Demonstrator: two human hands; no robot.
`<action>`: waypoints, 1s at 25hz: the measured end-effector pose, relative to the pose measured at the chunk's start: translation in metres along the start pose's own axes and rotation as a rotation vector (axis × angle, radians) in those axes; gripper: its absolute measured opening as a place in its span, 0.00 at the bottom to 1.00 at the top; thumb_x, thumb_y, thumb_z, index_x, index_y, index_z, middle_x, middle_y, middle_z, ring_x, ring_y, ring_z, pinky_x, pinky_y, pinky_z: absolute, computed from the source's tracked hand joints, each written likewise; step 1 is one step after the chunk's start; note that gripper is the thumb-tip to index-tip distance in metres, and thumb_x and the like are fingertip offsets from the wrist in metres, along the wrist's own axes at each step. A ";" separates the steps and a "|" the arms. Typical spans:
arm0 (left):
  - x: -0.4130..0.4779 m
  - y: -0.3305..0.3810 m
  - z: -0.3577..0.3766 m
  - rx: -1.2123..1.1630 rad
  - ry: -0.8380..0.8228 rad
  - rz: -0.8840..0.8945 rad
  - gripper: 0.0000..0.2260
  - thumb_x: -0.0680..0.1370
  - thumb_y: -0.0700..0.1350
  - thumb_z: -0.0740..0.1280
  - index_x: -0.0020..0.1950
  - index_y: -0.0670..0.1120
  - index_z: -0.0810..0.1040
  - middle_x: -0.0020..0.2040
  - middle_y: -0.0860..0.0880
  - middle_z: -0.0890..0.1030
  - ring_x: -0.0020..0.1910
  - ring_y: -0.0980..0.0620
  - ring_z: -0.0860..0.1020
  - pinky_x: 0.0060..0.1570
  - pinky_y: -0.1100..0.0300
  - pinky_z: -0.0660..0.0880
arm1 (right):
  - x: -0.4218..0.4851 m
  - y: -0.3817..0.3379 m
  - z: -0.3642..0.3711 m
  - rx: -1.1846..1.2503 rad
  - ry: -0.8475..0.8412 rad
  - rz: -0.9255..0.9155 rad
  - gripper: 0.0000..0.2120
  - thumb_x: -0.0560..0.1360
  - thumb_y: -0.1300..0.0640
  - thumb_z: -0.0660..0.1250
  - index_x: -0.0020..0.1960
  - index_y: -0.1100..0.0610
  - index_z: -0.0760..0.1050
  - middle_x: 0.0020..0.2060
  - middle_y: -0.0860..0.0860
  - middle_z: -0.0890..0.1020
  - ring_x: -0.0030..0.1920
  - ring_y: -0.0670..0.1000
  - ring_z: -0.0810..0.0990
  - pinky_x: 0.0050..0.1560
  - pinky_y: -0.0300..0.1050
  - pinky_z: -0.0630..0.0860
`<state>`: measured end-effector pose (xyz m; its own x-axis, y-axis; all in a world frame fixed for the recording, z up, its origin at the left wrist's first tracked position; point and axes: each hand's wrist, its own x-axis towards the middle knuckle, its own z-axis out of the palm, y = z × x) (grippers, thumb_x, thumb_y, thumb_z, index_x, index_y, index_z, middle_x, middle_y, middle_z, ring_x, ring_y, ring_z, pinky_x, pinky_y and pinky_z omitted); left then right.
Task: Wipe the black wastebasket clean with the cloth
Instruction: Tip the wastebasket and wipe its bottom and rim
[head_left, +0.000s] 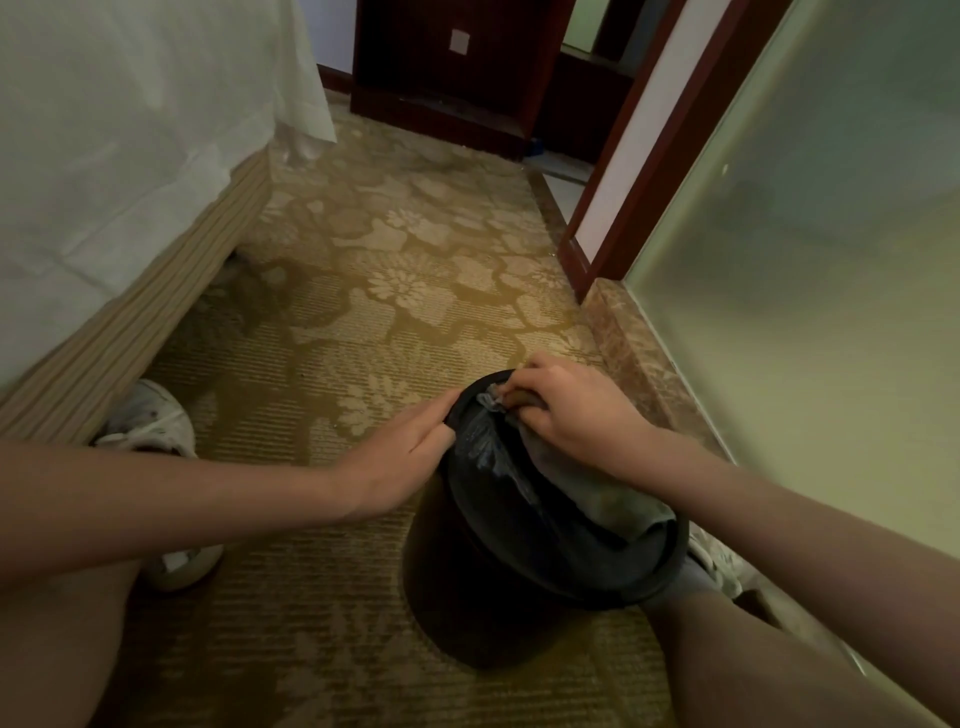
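Your right grip (576, 410) is curled tight around a bunch of the cloth (618, 506). It holds it at the far edge of the black wastebasket (467, 597). The rest of the cloth hangs down from your fingers. It lies across the inside and reaches the near edge.

The cloth looks soft and floppy, so I think it bends any way you push it. Bunched in your fist like this, it should not slip away.

Your left grip (410, 441) is flat, with the fingers straight. It presses on the left side of the rim and does not curl round anything.

Something shiny and crinkly (485, 447) shows inside, between your two hands. It may be a thin bag, but I cannot tell.

The wastebasket stands on the carpet floor (363, 312), just in front of you and between your knees. It looks hard and smooth, and I think it is light. A light bin can slide or tip when you rub it. The rim is the best place to hold it, just where your left grip is now.

The bed (104, 156) is on your left, with a white shoe (150, 415) near it. A glass wall (805, 260) is on your right.
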<state>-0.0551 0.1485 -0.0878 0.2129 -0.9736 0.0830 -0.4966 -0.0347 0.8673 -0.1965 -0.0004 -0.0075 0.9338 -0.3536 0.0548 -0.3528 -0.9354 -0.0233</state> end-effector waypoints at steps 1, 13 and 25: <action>0.000 0.001 0.000 0.001 0.002 -0.001 0.22 0.80 0.48 0.51 0.74 0.60 0.60 0.66 0.57 0.72 0.60 0.58 0.70 0.55 0.59 0.68 | 0.006 -0.001 0.004 -0.017 0.021 0.011 0.10 0.77 0.56 0.65 0.57 0.52 0.78 0.51 0.51 0.76 0.53 0.54 0.77 0.50 0.52 0.75; -0.003 0.014 -0.004 -0.031 -0.018 0.002 0.20 0.82 0.45 0.52 0.73 0.54 0.64 0.66 0.55 0.72 0.65 0.58 0.69 0.68 0.54 0.66 | -0.080 0.001 -0.024 0.076 -0.295 -0.176 0.12 0.70 0.56 0.70 0.51 0.44 0.81 0.54 0.38 0.74 0.55 0.41 0.73 0.55 0.41 0.73; -0.006 0.027 -0.007 -0.106 -0.038 -0.034 0.20 0.82 0.38 0.51 0.71 0.55 0.66 0.57 0.61 0.75 0.50 0.73 0.72 0.44 0.79 0.67 | -0.087 -0.008 -0.017 0.076 -0.167 -0.175 0.12 0.71 0.50 0.63 0.51 0.44 0.80 0.51 0.41 0.76 0.51 0.46 0.76 0.48 0.49 0.77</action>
<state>-0.0640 0.1549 -0.0612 0.1948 -0.9802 0.0360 -0.3977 -0.0453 0.9164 -0.2760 0.0380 0.0053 0.9793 -0.1751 -0.1014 -0.1854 -0.9772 -0.1035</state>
